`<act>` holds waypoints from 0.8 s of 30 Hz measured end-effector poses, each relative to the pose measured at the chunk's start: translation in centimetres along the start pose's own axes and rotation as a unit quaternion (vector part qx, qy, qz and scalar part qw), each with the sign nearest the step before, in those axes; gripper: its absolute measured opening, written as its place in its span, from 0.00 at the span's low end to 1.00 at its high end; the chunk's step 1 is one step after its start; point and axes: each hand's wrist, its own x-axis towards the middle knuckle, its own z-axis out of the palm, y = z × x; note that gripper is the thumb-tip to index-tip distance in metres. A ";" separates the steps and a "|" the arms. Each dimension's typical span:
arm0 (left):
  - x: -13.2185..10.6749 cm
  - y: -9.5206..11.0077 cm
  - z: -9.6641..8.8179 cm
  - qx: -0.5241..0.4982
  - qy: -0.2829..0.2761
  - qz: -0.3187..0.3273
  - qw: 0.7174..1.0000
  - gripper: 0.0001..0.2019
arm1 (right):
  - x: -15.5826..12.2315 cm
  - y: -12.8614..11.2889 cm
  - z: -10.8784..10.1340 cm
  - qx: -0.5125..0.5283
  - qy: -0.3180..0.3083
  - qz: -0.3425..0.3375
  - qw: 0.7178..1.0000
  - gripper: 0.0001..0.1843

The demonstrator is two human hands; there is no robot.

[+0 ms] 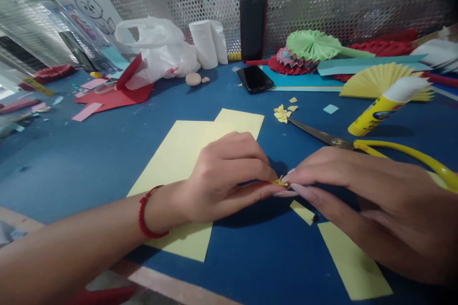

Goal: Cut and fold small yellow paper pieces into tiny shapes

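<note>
My left hand (229, 171) and my right hand (358, 200) meet above the blue table (89, 162), both pinching a tiny folded yellow paper piece (279, 182) between their fingertips. A red bead bracelet (145, 214) circles my left wrist. Under my left hand lie two overlapping pale yellow paper sheets (189, 152). A yellow strip (352, 259) and a small yellow scrap (302, 212) lie below my right hand. Yellow-handled scissors (358, 144) rest just behind my right hand.
A yellow glue stick (386, 105) lies at right, near small yellow scraps (284, 112). Two phones, one flat (255, 78) and one upright (253, 26), a tissue roll (209, 43), a white plastic bag (157, 50), red paper (118, 95) and folded paper fans (379, 78) fill the back.
</note>
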 end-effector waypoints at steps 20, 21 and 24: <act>-0.3 0.3 0.9 0.081 -0.031 -0.036 0.996 0.11 | -0.3 0.3 1.5 -0.084 -0.002 -0.022 0.996 0.08; -0.3 0.3 0.8 0.076 -0.029 -0.040 0.996 0.11 | -0.3 0.3 1.4 -0.077 0.000 -0.015 0.997 0.07; -0.3 0.3 0.8 0.064 -0.025 -0.049 0.996 0.12 | -0.3 0.3 1.2 -0.058 0.008 -0.004 0.998 0.07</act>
